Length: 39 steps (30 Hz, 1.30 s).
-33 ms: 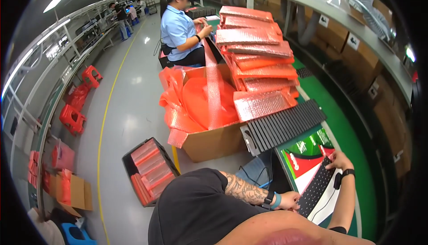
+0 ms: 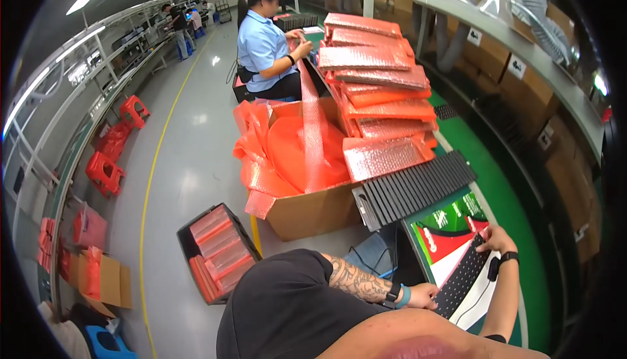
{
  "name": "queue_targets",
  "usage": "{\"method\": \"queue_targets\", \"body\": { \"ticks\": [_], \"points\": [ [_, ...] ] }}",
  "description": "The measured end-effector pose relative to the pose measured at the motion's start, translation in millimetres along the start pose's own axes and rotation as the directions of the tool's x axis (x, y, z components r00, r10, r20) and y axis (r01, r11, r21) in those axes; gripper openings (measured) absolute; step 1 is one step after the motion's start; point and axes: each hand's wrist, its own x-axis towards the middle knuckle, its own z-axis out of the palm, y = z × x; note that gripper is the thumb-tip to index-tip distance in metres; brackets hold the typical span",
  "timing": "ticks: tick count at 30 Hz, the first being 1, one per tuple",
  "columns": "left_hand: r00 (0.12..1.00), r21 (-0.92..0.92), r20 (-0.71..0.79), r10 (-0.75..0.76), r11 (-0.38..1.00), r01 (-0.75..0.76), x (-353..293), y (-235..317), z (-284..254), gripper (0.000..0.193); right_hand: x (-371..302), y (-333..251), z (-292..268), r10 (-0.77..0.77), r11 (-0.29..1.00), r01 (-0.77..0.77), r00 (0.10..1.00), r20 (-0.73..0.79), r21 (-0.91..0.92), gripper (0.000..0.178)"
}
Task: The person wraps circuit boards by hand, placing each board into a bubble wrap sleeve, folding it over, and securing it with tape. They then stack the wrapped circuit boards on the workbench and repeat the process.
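Note:
A long black keyboard [image 2: 461, 278] lies at a slant on white sheets on the bench, with a dark cable [image 2: 480, 297] beside it. My left hand [image 2: 420, 295] grips its near end, fingers curled at the edge. At the far end, my right hand [image 2: 498, 239] has thumb and fingers closed on the keyboard's corner. Under and beyond the keyboard lies a red, green and white printed sheet [image 2: 444, 244]. A row of black slabs [image 2: 418, 186], packed side by side, stands just past this sheet. What lies beneath my fingers is hidden.
A tall pile of red bubble-wrap pouches [image 2: 375, 94] rises beyond the slabs. Left of it stands a cardboard box [image 2: 313, 214] with red wrap spilling out. A black crate [image 2: 219, 254] of red packs sits on the floor. A co-worker in blue [image 2: 261, 48] sits farther off.
My right hand has shifted very slightly at the keyboard's far end, and the whole view has moved a little. Both hands keep their grip on the keyboard.

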Motion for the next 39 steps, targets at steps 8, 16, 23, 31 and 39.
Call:
{"method": "queue_targets", "body": {
  "ticks": [8, 16, 23, 31, 39],
  "points": [
    [0.911, 0.267, 0.105, 0.399, 0.871, -0.412, 27.4, -19.6, 12.6, 0.016, -144.6, -106.5, -112.6, -0.200, 0.977, 0.210, 0.878, -0.436, -0.025, 0.056],
    [0.950, -0.417, 0.024, 0.312, 0.866, -0.274, -7.9, 130.8, 38.3, 0.022, -347.0, -260.3, -153.1, -0.530, 0.848, 0.320, 0.550, -0.645, -0.423, 0.039],
    [0.857, -0.628, 0.388, 0.340, 0.778, -0.024, 25.7, 168.5, 54.5, 0.016, -383.5, -293.6, -86.5, -0.778, 0.621, 0.164, 0.251, -0.576, -0.767, 0.032],
    [0.861, -0.547, 0.458, 0.222, 0.834, 0.075, 30.3, 131.2, 66.3, 0.017, -343.5, -228.6, -9.1, -0.821, 0.549, 0.105, 0.254, -0.511, -0.829, 0.041],
    [0.699, -0.606, 0.673, 0.242, 0.723, 0.333, 61.1, 64.0, 60.4, 0.019, -320.3, -180.9, 48.7, -0.766, 0.618, 0.110, 0.306, -0.565, -0.778, 0.035]
  ]
}}
